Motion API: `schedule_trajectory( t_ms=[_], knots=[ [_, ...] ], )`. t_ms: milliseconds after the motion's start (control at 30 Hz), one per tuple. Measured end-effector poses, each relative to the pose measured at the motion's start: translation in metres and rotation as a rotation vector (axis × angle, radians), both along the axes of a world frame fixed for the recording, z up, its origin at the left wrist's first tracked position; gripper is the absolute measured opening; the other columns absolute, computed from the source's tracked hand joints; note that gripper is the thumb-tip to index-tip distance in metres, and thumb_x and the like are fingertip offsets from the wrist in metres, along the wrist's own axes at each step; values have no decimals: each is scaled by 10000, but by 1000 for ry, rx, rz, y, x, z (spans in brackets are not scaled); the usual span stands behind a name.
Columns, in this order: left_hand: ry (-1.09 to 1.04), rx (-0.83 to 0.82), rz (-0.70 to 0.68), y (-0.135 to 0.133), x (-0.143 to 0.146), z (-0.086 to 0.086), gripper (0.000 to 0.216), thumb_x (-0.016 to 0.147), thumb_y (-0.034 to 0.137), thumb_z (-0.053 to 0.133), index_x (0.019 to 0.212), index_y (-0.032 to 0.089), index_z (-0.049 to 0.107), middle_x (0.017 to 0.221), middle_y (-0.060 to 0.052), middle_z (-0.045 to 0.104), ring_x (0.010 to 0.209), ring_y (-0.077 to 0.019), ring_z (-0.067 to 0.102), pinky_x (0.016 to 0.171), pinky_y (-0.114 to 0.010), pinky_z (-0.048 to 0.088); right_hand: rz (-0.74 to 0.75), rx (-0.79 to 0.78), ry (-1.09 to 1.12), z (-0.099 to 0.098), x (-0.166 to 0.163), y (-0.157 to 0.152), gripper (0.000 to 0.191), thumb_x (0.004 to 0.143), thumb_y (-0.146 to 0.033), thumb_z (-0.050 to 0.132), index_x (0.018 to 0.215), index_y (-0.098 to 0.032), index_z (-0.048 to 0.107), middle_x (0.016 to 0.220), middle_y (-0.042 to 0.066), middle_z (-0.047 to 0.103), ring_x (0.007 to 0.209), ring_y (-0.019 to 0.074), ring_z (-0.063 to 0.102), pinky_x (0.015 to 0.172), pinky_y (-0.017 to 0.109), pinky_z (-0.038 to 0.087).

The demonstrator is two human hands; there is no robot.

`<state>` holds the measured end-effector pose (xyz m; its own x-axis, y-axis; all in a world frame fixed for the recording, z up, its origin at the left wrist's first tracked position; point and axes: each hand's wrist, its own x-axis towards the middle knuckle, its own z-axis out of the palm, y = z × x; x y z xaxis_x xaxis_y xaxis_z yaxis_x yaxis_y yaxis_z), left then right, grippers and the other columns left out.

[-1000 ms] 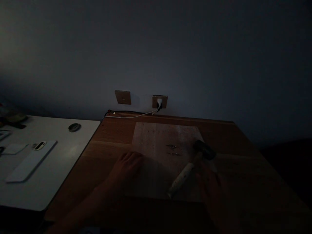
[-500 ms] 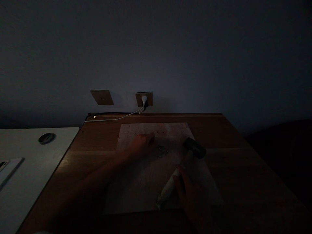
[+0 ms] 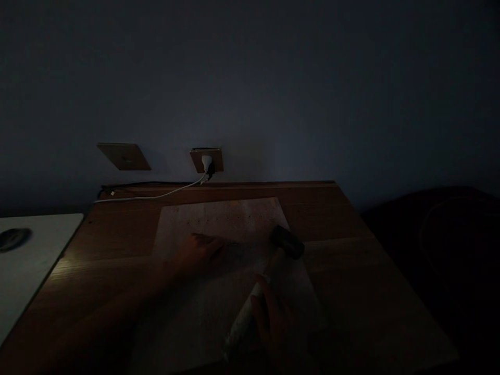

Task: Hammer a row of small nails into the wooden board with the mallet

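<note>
In dim light, a pale board (image 3: pixel 203 307) lies on a wooden table. My right hand (image 3: pixel 275 317) grips the white-wrapped handle of a black-headed mallet (image 3: pixel 287 241), which rests slantwise over the board's right side. On the middle of the board is my left hand (image 3: pixel 201 250), its fingers drawn together at some small thin metal pieces (image 3: pixel 233 243). What is between those fingertips is too dark to make out. A row of small dots, holes or nail heads, runs along the board's far part.
Behind the wooden table (image 3: pixel 351 271) rises a wall with a socket (image 3: pixel 207 160), plugged cords (image 3: pixel 156 197) and a second plate (image 3: pixel 125 156). At left stands a white table (image 3: pixel 42 260) with a dark round item (image 3: pixel 14 239). A dark shape (image 3: pixel 449 234) fills the right.
The view has turned to the right, so the scene sits further left. My left hand has come back from the board's far part to the metal pieces. My right hand stays at the mallet.
</note>
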<state>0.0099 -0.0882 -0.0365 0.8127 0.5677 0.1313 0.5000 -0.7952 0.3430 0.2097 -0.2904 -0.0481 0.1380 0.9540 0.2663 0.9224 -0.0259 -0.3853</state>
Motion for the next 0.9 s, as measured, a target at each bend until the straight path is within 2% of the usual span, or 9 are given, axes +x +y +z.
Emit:
schedule_trajectory(
  t_ms=[167,300,467,600,767,900],
  knots=[
    [-57,66,-4,2,3,-7,300,1031,268,432,948,188,709,713,-29,703,617,-152,650,626,-256,480,20,3,29,-1,3,0,478,1124,-432,318,1401,-215,643,1115,111,830,880,246,822,724,338,665],
    [-35,99,7,2,3,-5,298,1027,283,458,883,176,695,678,-44,693,577,-155,629,583,-254,431,51,44,27,0,5,2,457,1118,-404,351,1394,-203,655,1121,119,828,885,248,821,737,341,666],
    [6,49,-4,3,5,-1,277,1030,302,464,916,176,683,701,-49,705,577,-155,632,604,-255,427,40,40,73,4,3,4,440,1125,-369,357,1363,-189,680,1059,109,839,851,233,820,725,327,660],
    [57,64,28,2,6,-1,288,1047,307,423,1001,169,670,737,-45,724,606,-152,653,613,-247,415,33,83,54,2,4,4,447,1119,-396,387,1345,-169,700,1092,133,831,910,248,817,776,340,658],
    [126,44,41,0,10,6,235,1020,321,503,1155,178,631,811,-62,768,649,-188,699,589,-253,414,12,66,88,-1,6,3,451,1117,-397,382,1341,-172,703,1143,136,824,940,254,818,781,342,660],
    [170,32,59,-1,12,12,245,1030,340,478,1162,186,616,868,-81,783,715,-220,734,635,-275,462,2,100,121,2,5,3,471,1113,-416,378,1310,-149,713,1121,141,829,936,270,819,778,362,664]
  ],
)
